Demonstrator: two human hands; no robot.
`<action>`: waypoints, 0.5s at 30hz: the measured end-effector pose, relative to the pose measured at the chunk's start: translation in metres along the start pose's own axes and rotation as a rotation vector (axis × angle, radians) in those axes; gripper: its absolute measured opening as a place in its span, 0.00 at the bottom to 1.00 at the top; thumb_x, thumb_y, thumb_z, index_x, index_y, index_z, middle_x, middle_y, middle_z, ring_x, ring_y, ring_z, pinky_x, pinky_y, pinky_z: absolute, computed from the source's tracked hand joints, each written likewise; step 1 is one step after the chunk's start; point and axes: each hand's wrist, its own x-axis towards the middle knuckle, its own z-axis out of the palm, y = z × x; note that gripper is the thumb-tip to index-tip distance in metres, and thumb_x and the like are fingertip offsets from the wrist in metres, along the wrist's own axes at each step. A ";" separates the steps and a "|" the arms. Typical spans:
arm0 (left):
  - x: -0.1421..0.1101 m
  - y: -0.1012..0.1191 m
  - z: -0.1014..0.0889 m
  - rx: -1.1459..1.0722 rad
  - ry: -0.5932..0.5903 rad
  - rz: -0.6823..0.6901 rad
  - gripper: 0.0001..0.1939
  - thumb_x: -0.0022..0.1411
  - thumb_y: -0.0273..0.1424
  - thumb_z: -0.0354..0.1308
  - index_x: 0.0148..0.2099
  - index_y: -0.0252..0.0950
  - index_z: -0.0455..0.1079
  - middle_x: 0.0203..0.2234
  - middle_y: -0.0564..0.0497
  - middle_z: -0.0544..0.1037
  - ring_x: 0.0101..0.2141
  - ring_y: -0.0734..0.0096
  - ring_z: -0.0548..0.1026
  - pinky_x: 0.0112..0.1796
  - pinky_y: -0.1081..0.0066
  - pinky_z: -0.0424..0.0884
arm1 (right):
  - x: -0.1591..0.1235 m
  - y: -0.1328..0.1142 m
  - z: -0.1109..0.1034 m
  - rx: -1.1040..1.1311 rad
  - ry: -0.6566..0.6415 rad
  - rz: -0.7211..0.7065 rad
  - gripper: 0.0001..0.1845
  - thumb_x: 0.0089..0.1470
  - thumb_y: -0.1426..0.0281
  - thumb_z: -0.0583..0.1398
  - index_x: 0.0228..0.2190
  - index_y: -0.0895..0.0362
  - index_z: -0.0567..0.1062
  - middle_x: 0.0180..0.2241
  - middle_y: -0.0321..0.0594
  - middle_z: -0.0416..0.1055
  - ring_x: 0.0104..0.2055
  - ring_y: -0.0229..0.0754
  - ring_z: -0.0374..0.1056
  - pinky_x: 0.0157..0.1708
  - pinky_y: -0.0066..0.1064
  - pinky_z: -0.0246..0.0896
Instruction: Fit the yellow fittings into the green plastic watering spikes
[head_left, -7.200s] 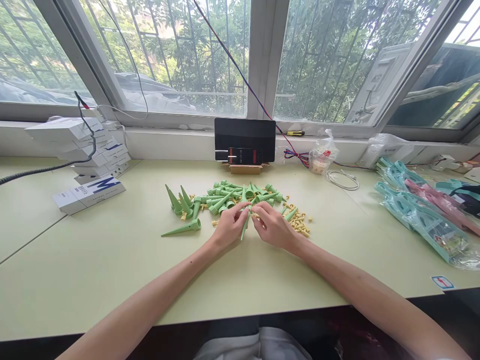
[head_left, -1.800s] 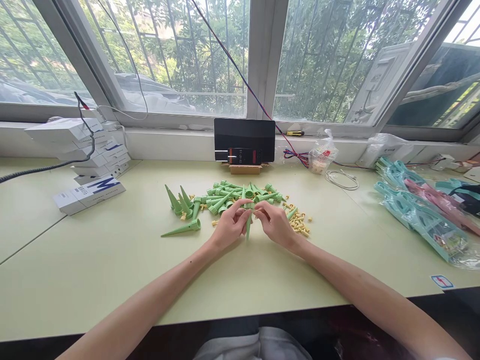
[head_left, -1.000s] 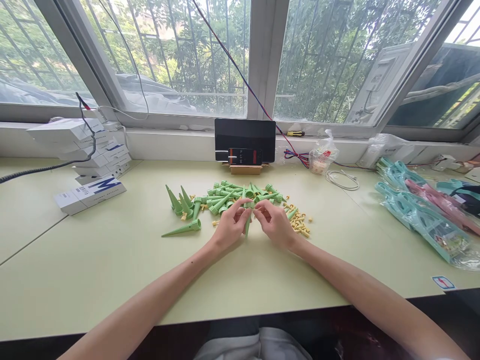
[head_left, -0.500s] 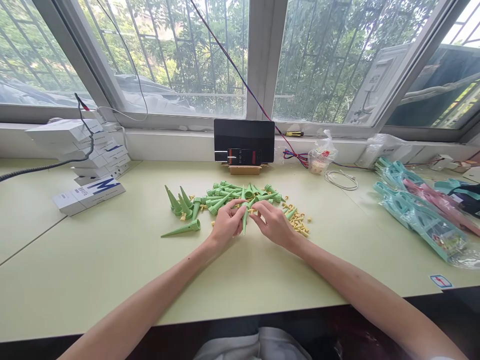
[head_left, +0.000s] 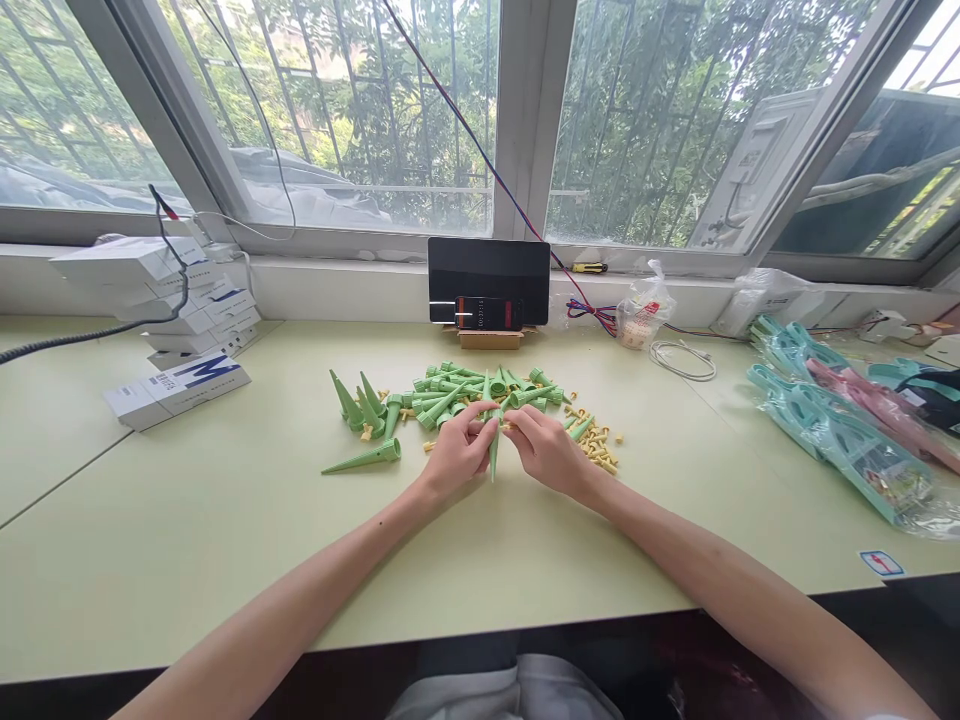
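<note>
My left hand (head_left: 463,444) is closed around a green plastic watering spike (head_left: 493,458), whose pointed end hangs down towards me. Close on its right, my right hand (head_left: 546,447) pinches a small yellow valve plug (head_left: 507,426) against the spike's side; the fingers hide most of the plug. Behind both hands lies a heap of green spikes (head_left: 442,385). Loose yellow plugs (head_left: 596,445) are scattered right of my right hand. On the left stand several spikes with their tips up (head_left: 346,402), and one spike (head_left: 364,457) lies on its side in front of them.
A black tablet (head_left: 487,262) with a phone (head_left: 489,313) before it leans at the sill on a cardboard stand. White boxes (head_left: 180,390) are stacked at left. Coiled white cable (head_left: 682,362), a plastic bag (head_left: 645,308) and bagged teal items (head_left: 847,430) lie at right.
My right hand has moved slightly left, bringing the yellow plug up against the spike. The spike in my left hand has shifted slightly down and right.
</note>
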 end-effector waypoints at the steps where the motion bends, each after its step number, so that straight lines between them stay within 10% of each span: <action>1: 0.000 0.000 0.000 0.007 -0.010 0.010 0.20 0.67 0.45 0.53 0.53 0.37 0.66 0.14 0.60 0.66 0.12 0.78 0.62 0.16 0.78 0.60 | 0.000 0.000 0.000 0.010 0.002 0.003 0.07 0.67 0.73 0.50 0.42 0.56 0.67 0.31 0.40 0.65 0.29 0.40 0.63 0.30 0.30 0.61; 15: -0.004 0.005 0.000 0.120 -0.097 0.073 0.23 0.68 0.44 0.50 0.59 0.37 0.65 0.18 0.58 0.68 0.16 0.76 0.67 0.20 0.76 0.64 | 0.000 0.004 0.002 0.114 0.068 0.118 0.08 0.66 0.72 0.50 0.41 0.56 0.70 0.32 0.42 0.74 0.31 0.41 0.69 0.32 0.30 0.64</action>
